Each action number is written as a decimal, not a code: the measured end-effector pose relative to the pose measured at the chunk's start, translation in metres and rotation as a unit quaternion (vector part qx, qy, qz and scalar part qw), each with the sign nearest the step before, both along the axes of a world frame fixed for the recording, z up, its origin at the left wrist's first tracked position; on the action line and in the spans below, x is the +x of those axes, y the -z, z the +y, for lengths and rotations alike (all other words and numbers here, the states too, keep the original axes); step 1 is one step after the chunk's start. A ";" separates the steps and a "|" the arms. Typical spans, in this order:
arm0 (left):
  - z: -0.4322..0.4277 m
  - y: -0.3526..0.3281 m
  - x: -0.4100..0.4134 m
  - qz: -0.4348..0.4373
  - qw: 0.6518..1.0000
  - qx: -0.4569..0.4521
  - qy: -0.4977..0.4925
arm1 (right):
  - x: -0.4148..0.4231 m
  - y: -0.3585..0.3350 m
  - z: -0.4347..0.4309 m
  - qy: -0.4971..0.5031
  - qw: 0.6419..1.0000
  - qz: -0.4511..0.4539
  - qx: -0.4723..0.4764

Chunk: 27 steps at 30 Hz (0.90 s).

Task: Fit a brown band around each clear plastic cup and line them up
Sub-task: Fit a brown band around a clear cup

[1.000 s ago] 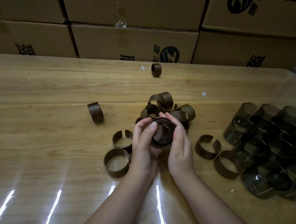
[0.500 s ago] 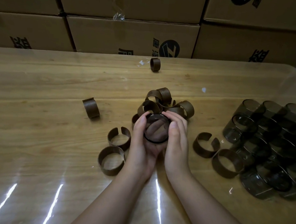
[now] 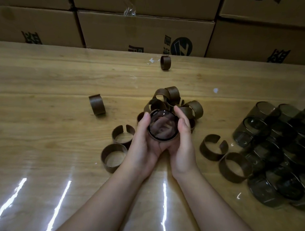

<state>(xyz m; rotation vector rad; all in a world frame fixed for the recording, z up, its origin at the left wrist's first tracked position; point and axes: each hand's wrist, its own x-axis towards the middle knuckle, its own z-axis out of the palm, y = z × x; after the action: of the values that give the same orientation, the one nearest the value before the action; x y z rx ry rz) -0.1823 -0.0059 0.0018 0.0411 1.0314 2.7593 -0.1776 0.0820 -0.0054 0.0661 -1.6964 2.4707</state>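
Observation:
Both my hands cup one clear smoky cup (image 3: 162,125) at the table's middle, its round end facing me. My left hand (image 3: 142,141) wraps its left side and my right hand (image 3: 182,141) wraps its right side. A brown band edge shows around the cup's lower rim between my palms. Behind the cup lies a heap of brown bands (image 3: 174,100). Loose open bands lie to the left (image 3: 122,135), (image 3: 113,156) and to the right (image 3: 213,146), (image 3: 234,166). Several bare cups (image 3: 279,149) are clustered at the right.
One band (image 3: 96,106) stands on edge at the left, another (image 3: 165,62) far back near the table's rear edge. Stacked cardboard boxes (image 3: 145,31) wall off the back. The wooden table (image 3: 38,143) has a glossy cover with light streaks near me.
The cup has turned in my hands, so its round end now faces me more squarely. My fingers have shifted from over its front to its sides.

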 end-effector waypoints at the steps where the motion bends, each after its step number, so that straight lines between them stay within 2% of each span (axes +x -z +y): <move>1: 0.000 0.000 0.000 -0.001 1.000 0.003 0.002 | 0.000 -0.001 0.000 0.001 1.000 0.000 -0.005; 9: -0.004 -0.003 -0.002 -0.021 0.998 0.038 0.034 | -0.001 -0.007 0.007 -0.036 0.995 -0.002 -0.098; 21: -0.005 -0.004 -0.002 -0.013 1.000 0.001 0.012 | 0.001 -0.012 0.005 -0.092 0.978 0.015 -0.184; 23: -0.003 -0.007 0.000 -0.011 1.000 -0.011 -0.001 | 0.000 -0.012 0.005 -0.077 0.987 0.010 -0.139; 25: -0.003 -0.013 0.002 -0.004 0.999 -0.026 -0.026 | 0.003 -0.010 0.002 -0.036 0.999 0.014 -0.027; 27: -0.006 -0.016 0.005 0.015 0.996 -0.062 -0.059 | 0.006 -0.007 -0.002 0.013 0.996 0.041 0.077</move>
<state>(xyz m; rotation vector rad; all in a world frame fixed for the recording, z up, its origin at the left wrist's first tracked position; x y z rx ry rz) -0.1774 -0.0116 0.0178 0.0049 1.2489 2.8005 -0.1719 0.0798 0.0016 0.1589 -1.8366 2.2822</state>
